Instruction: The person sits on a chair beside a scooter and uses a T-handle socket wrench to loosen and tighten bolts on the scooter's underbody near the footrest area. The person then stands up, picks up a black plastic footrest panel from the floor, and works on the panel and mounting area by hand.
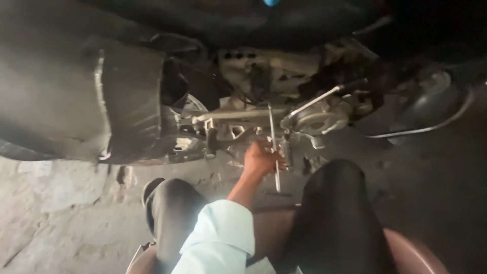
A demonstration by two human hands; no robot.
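- The long metal wrench (274, 147) stands nearly upright against the underside of the motorcycle engine (284, 101), its top end seated low on the casing, likely on a bolt.
- One hand (261, 160), seemingly the left, clenches the shaft midway, steadying it.
- The other hand is out of view.
- The kick lever (324, 96) juts rightward above.
- Both knees flank the tool over the dusty floor (61, 218).

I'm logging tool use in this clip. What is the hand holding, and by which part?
One hand, which one is unclear, grips a long thin metal rod tool around the middle of its shaft, beside the motorcycle engine. No other hand shows.
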